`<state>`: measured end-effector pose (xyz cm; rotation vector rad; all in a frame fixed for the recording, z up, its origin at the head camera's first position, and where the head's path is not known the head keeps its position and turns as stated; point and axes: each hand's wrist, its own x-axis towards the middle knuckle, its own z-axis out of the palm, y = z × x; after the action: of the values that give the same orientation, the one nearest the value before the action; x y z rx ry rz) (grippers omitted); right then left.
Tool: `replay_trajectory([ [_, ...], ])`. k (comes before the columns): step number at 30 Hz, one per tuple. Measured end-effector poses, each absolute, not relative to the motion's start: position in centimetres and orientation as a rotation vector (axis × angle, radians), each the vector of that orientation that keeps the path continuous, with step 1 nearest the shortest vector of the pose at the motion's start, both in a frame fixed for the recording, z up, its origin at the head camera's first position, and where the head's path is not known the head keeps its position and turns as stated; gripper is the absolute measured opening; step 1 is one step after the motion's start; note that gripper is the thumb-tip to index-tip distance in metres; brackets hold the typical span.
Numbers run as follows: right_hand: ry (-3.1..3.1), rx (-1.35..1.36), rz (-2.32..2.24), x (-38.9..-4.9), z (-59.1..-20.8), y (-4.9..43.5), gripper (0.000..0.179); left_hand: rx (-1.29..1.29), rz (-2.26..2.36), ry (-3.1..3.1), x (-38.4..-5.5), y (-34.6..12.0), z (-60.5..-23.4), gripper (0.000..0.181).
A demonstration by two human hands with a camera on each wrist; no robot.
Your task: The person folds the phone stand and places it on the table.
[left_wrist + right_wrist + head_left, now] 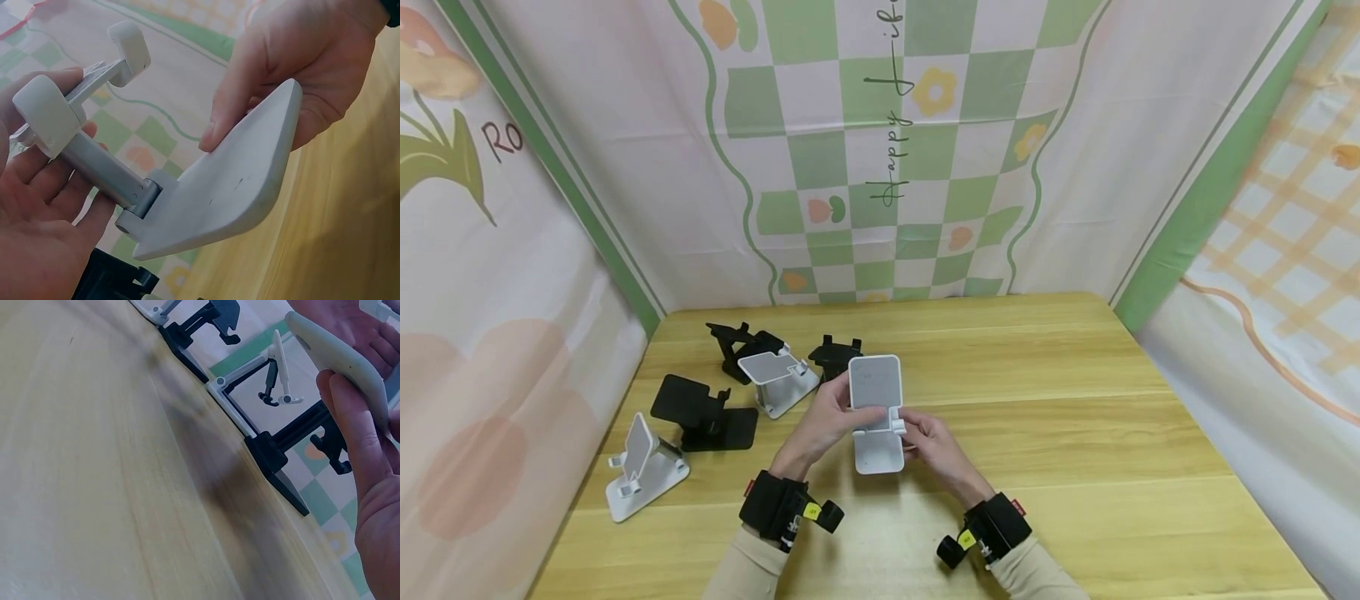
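A white folding phone stand (pixel 877 383) is held up over the near middle of the table, between both hands. My left hand (pixel 833 419) grips its upper part, thumb across the front near the little hooks. On the other side, my right hand (pixel 934 442) pinches the edge of the base (pixel 225 181), as the left wrist view shows. The base tilts away from the stand's grey hinged arm (pixel 100 169). In the right wrist view, the right fingers (pixel 353 419) lie against the base; much of the stand is cut off there.
Several other phone stands stand on the table's left: a white one (pixel 643 471), a black one (pixel 703 417), another white one (pixel 777 379) and black ones (pixel 733 346) behind. A black stand (pixel 833 354) is partly hidden behind the left hand. Patterned cloth (pixel 880 167) hangs behind the table.
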<state>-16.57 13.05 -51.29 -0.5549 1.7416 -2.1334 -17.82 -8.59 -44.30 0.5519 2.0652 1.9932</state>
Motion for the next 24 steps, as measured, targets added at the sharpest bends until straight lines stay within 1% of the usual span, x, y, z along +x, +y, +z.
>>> replay_trajectory([
  [4,1.757,-0.544,-2.125,-16.54,-51.35,13.00,0.047,0.545,2.003,2.091,-17.79,-8.61,-44.37,0.057],
  [24,1.769,-0.593,-2.095,-16.32,-51.36,12.97,0.049,0.552,2.009,2.148,-17.98,-8.64,-44.70,0.052],
])
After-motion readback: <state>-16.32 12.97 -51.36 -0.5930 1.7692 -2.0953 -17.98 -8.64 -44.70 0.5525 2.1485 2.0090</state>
